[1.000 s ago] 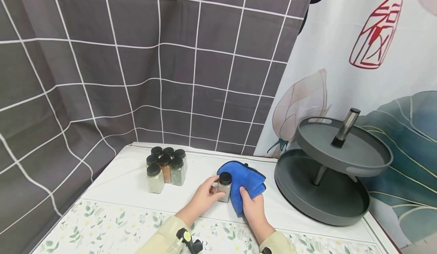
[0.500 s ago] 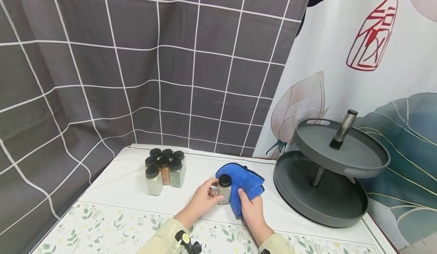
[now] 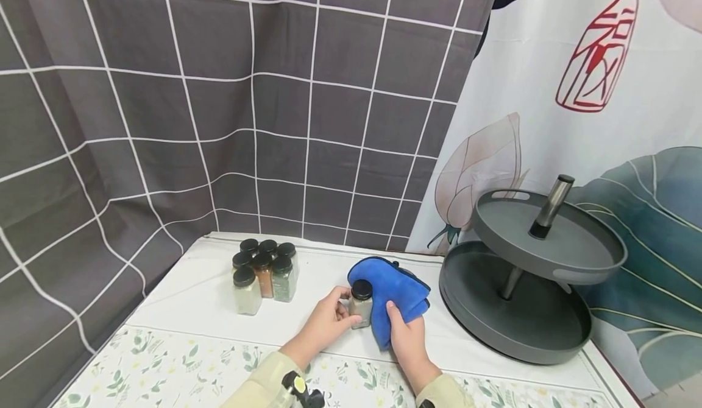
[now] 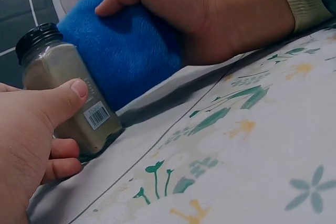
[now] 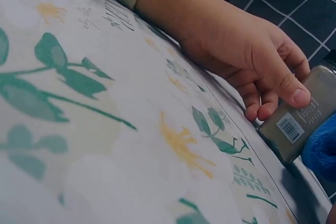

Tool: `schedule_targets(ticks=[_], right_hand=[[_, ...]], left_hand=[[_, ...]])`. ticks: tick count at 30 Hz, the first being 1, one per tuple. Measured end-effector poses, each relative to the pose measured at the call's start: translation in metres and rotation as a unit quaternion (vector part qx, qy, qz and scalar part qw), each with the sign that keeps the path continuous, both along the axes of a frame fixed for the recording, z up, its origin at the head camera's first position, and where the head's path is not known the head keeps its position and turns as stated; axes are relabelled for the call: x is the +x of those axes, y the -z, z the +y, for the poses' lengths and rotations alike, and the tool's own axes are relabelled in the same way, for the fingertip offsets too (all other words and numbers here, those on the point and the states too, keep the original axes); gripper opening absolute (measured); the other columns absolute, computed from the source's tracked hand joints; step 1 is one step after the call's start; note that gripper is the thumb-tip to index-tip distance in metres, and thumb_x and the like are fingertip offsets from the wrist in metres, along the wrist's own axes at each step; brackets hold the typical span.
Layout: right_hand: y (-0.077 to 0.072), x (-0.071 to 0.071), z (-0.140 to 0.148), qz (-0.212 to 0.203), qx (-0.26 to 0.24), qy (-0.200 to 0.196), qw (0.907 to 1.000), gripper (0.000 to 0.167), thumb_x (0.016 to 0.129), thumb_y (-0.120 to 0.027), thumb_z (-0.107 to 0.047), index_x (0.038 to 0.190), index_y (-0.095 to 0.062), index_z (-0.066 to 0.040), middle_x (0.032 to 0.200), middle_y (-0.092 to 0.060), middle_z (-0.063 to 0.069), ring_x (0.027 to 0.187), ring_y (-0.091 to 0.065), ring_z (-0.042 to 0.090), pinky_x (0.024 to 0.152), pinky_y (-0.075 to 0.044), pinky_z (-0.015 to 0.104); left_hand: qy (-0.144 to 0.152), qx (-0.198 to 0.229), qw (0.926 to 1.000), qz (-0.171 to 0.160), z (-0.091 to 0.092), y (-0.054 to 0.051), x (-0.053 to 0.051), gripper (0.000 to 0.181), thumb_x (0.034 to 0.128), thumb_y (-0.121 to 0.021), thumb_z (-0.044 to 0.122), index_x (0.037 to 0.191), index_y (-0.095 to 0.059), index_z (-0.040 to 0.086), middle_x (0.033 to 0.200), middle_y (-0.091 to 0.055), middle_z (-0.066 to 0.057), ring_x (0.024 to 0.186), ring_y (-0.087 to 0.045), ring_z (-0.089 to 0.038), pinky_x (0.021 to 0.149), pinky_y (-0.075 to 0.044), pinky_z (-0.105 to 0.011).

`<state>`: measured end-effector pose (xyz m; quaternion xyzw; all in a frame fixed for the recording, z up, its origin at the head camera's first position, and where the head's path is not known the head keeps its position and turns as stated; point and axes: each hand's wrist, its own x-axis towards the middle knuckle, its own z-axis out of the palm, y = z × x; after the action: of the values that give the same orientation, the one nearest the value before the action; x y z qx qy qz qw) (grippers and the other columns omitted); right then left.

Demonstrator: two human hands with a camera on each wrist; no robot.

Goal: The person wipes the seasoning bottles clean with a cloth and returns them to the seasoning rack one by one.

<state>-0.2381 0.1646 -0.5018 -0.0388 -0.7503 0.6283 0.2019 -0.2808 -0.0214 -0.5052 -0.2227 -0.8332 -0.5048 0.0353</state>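
Note:
A glass jar with a black lid (image 3: 361,304) stands on the table, gripped by the left hand (image 3: 325,323) from its left side, the thumb across the front near a barcode label. In the left wrist view the jar (image 4: 79,93) shows a pale brownish content. The right hand (image 3: 408,338) holds a folded blue cloth (image 3: 397,289), thumb on top, and the cloth lies against the jar's right side. In the left wrist view the right hand (image 4: 194,14) has its other fingers hidden behind the cloth (image 4: 123,51).
Several black-lidded spice jars (image 3: 263,274) stand grouped at the table's back left. A grey two-tier round tray (image 3: 521,341) stands at the right. Behind the white table (image 3: 181,298) hangs a dark grid-patterned curtain (image 3: 219,103), with a printed curtain (image 3: 493,85) beside it.
The blue cloth and right hand have shifted slightly to the right over the last half second. The left hand keeps its grip on the jar, which has hardly moved.

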Motion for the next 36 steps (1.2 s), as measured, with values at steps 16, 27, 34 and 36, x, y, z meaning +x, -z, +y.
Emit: schedule_targets(ticks=[16, 27, 34, 36], right_hand=[[-0.0020, 0.0019, -0.0008, 0.008, 0.011, 0.010, 0.9999, 0.042, 0.101, -0.060, -0.017, 0.135, -0.053, 0.007, 0.130, -0.063, 0.025, 0.124, -0.059, 0.039, 0.110, -0.043, 0.051], [-0.0009, 0.0002, -0.0002, 0.003, 0.010, 0.019, 0.9998, 0.043, 0.100, -0.060, -0.016, 0.134, -0.052, 0.008, 0.129, -0.063, 0.026, 0.122, -0.059, 0.041, 0.109, -0.043, 0.054], [0.0003, 0.0000, -0.0013, -0.021, 0.053, 0.013, 0.9983, 0.042, 0.100, -0.062, -0.019, 0.130, -0.057, 0.009, 0.124, -0.065, 0.026, 0.119, -0.062, 0.041, 0.106, -0.045, 0.054], [-0.0009, 0.0008, -0.0007, -0.008, 0.035, 0.017, 0.9992, 0.040, 0.100, -0.061, -0.016, 0.131, -0.056, 0.008, 0.125, -0.065, 0.025, 0.120, -0.061, 0.040, 0.107, -0.045, 0.054]], left_hand=[[0.015, -0.014, 0.9996, 0.021, -0.0006, -0.0003, 0.0020, 0.053, 0.0926, -0.072, 0.012, 0.139, -0.048, 0.004, 0.117, -0.058, -0.008, 0.079, -0.053, -0.005, 0.068, -0.050, -0.022], [0.016, -0.010, 0.9990, 0.041, -0.0008, 0.0004, -0.0005, 0.046, 0.0918, -0.073, 0.014, 0.132, -0.051, 0.007, 0.112, -0.061, -0.005, 0.099, -0.059, -0.021, 0.087, -0.053, -0.032], [0.019, -0.013, 0.9993, 0.028, -0.0011, 0.0016, 0.0004, 0.047, 0.0935, -0.072, 0.016, 0.133, -0.049, 0.006, 0.124, -0.061, -0.009, 0.113, -0.060, -0.025, 0.098, -0.052, -0.038], [0.013, -0.017, 0.9996, 0.020, -0.0010, 0.0012, 0.0003, 0.047, 0.0936, -0.072, 0.018, 0.133, -0.050, 0.007, 0.123, -0.061, -0.007, 0.111, -0.061, -0.023, 0.097, -0.053, -0.038]])
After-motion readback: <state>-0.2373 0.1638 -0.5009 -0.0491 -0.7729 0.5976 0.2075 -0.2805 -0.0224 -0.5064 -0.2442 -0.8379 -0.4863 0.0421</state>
